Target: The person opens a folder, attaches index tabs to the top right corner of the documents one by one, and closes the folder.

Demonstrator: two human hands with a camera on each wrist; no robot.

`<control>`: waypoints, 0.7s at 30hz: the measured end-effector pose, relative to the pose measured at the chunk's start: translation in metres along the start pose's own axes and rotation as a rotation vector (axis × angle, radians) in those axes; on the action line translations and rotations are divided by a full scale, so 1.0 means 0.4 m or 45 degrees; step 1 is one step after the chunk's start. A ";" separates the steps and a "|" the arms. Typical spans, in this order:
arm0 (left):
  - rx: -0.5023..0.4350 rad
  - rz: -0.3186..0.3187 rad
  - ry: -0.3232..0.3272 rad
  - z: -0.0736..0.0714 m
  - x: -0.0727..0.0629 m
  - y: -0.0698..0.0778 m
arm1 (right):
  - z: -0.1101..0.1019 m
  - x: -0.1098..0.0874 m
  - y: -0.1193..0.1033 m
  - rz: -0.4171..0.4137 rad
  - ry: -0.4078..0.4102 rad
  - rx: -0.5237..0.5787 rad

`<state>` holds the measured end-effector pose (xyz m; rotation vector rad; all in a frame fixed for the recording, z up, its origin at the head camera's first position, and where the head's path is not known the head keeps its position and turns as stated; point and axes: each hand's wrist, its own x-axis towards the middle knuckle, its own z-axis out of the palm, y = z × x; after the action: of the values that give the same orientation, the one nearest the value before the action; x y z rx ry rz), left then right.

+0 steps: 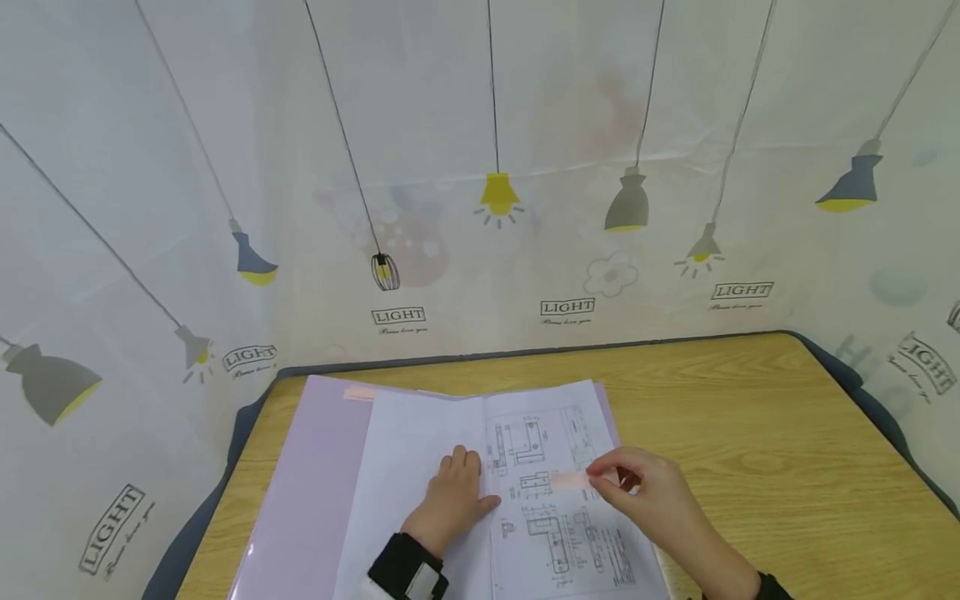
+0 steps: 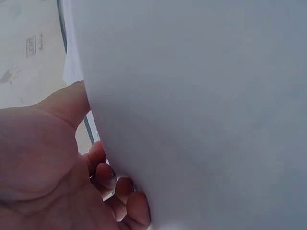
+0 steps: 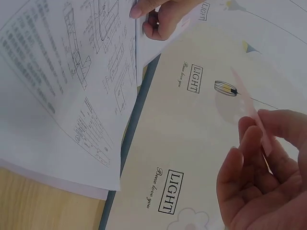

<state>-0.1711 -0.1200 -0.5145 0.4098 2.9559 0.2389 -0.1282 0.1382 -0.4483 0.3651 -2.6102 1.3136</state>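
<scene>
My right hand (image 1: 648,492) pinches a small pink paper strip (image 1: 568,481) between thumb and fingers. In the head view the strip overlaps the right-hand page (image 1: 536,533), which carries technical drawings; the right wrist view has the strip (image 3: 249,103) held up off the paper. My left hand (image 1: 452,492) rests on the blank left-hand page (image 1: 405,467), beside the fold, with its thumb stretched toward the drawings. The pages lie open in a lilac folder (image 1: 311,467). White paper (image 2: 201,96) fills most of the left wrist view and hides part of the left fingers.
Another pink strip (image 1: 360,392) sits near the top of the folder's left cover. The folder lies on a wood-grain table (image 1: 750,417). A pale curtain (image 1: 450,100) printed with hanging lamps stands around the table's far and side edges.
</scene>
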 end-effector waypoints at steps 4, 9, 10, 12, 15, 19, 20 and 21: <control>-0.027 -0.021 -0.020 0.004 0.003 -0.001 | -0.003 0.014 0.008 0.052 -0.072 0.037; -0.038 -0.037 -0.018 0.002 0.002 0.001 | -0.001 0.056 0.034 0.019 -0.091 0.053; -0.045 -0.041 -0.018 0.001 0.002 0.001 | 0.000 0.066 0.040 0.023 -0.085 0.048; -0.055 -0.047 -0.020 0.001 0.002 0.002 | 0.002 0.089 0.054 0.052 -0.087 0.034; -0.057 -0.049 -0.018 0.002 0.003 0.002 | 0.004 0.129 0.080 0.151 -0.125 0.042; -0.043 -0.055 -0.022 0.003 0.005 0.002 | 0.014 0.187 0.125 0.285 -0.175 0.095; -0.046 -0.058 -0.023 0.003 0.005 0.002 | 0.017 0.202 0.137 0.313 -0.180 0.103; -0.047 -0.061 -0.027 0.003 0.007 0.002 | 0.021 0.216 0.148 0.345 -0.183 0.113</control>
<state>-0.1733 -0.1184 -0.5160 0.3339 2.9317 0.2818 -0.2289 0.1543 -0.4736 0.1250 -2.8048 1.5438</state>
